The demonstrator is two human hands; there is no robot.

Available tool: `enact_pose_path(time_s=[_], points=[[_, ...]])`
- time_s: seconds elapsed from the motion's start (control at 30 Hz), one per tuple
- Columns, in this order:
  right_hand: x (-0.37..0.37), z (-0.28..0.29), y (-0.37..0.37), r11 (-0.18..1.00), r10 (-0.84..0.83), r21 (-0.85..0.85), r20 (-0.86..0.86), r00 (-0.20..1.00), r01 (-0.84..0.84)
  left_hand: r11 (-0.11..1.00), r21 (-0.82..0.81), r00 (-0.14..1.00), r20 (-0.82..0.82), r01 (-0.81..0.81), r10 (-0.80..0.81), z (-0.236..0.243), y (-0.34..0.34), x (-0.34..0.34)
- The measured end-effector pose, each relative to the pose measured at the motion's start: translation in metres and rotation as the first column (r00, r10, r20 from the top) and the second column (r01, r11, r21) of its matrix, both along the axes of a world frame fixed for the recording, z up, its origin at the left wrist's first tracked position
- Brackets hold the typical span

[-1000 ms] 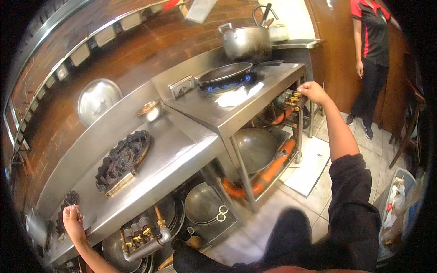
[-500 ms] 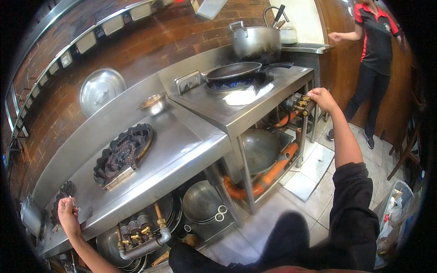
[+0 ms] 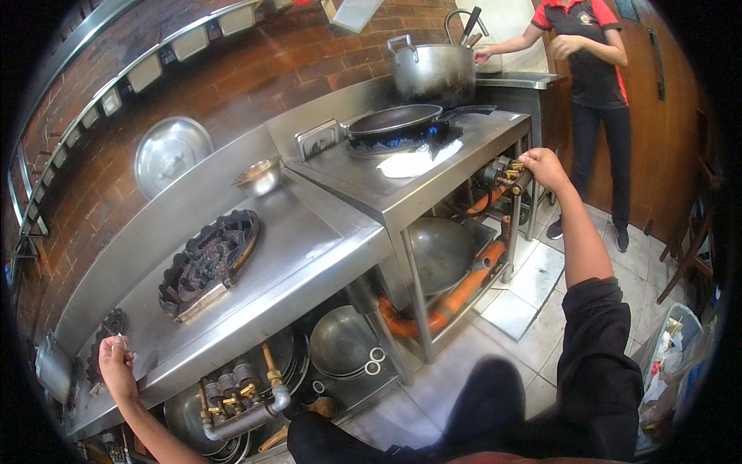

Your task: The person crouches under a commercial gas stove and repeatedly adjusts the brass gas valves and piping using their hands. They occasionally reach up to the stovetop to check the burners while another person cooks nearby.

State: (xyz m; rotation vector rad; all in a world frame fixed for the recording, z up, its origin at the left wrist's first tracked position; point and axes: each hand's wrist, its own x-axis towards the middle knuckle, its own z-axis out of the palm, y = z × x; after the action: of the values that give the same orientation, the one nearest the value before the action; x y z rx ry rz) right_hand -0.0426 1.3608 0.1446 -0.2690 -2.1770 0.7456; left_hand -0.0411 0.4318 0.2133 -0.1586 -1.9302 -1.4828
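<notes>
My right hand (image 3: pixel 546 168) is closed on a brass gas valve (image 3: pixel 516 165) under the front edge of the far stove; its fingers hide part of the handle. Blue flames burn on that stove beneath a black frying pan (image 3: pixel 396 119). A crumpled white cloth or paper (image 3: pixel 407 163) lies in front of the burner. At the far left, my left hand (image 3: pixel 117 368) is pinched closed above the near counter's edge. Something small and pale shows at its fingertips, too small to name. Between my hands, a black cast-iron burner (image 3: pixel 209 259) without visible flame sits on the steel counter (image 3: pixel 309 220).
A large steel pot (image 3: pixel 434 71) stands behind the frying pan. Near the wall are a small metal bowl (image 3: pixel 260 178) and a round lid (image 3: pixel 173 155). Woks (image 3: pixel 345 340) and an orange pipe (image 3: pixel 456 305) lie below. At right, a person (image 3: pixel 589 62) reaches toward the pot.
The other person has stepped left and now stretches one arm toward the large pot. Both my hands keep their places, and the flames still burn.
</notes>
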Motion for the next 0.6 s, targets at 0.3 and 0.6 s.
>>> enact_pose_path(time_s=[0.3, 0.6], points=[[0.0023, 0.0021, -0.0043, 1.0, 0.005, -0.021, 0.03, 1.0, -0.005, 1.0, 0.008, 1.0, -0.003, 0.006, -0.006, 0.0005, 0.0074, 0.0038], [0.0014, 0.0013, -0.0021, 1.0, 0.01, 0.003, 0.024, 1.0, -0.01, 1.0, 0.0, 1.0, -0.005, 0.003, -0.003, -0.0009, 0.0056, 0.0017]])
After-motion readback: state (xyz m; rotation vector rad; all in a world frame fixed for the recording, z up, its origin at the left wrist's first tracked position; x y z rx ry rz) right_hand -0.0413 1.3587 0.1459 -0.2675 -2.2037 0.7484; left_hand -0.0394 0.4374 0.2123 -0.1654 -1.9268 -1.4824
